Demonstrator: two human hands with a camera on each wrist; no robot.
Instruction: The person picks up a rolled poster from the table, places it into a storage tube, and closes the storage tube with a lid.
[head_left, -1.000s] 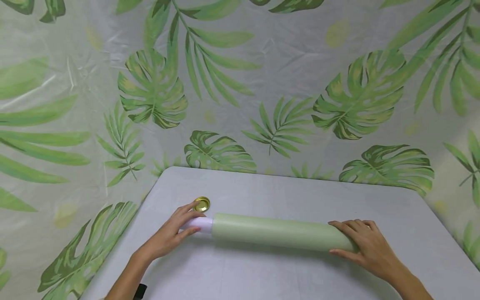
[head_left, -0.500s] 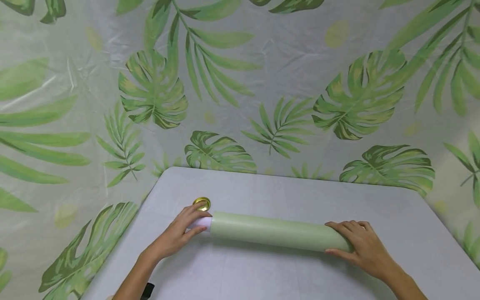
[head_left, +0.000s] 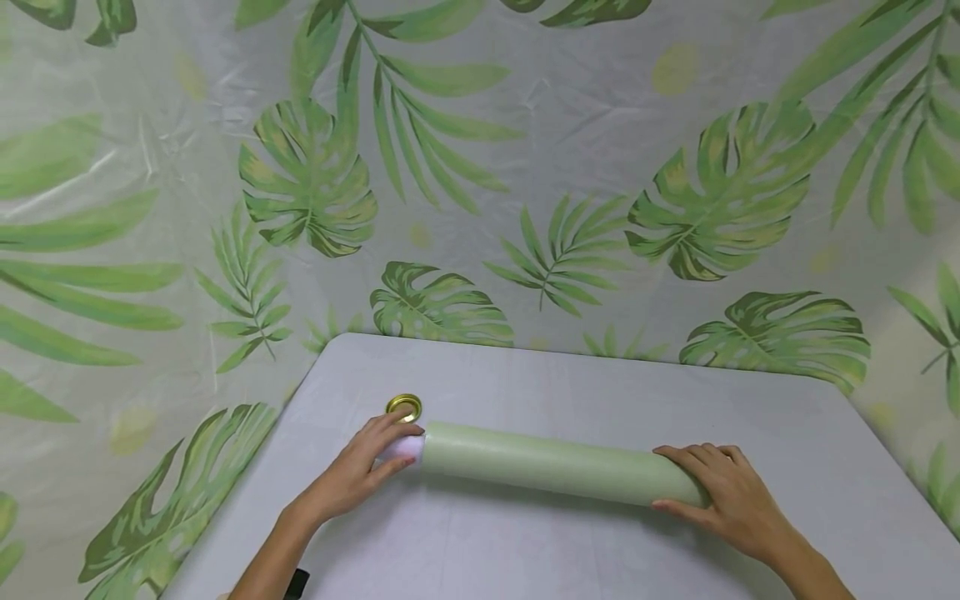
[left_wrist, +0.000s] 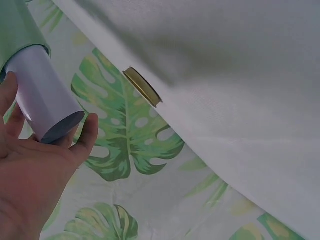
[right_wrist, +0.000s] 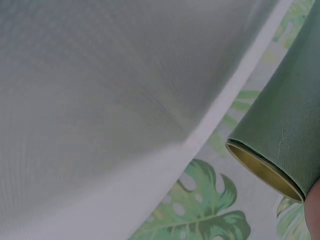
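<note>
A long pale green tube lies crosswise between my hands above the table. From its left end sticks a white roll, its outer end dark in the left wrist view. My left hand holds this roll close to the tube's mouth, thumb on the near side and fingers on the far side. Around the tube's right end, my right hand has its grip. The right wrist view shows that end of the green tube with a gold-coloured recessed bottom.
A round gold lid lies on the white table just beyond my left fingertips. Behind the table's far edge hangs a leaf-patterned sheet. Something small and black shows by my left forearm.
My left hand has shifted right, closer to the tube's mouth, and less of the white roll shows outside. The right hand and tube have moved slightly left.
</note>
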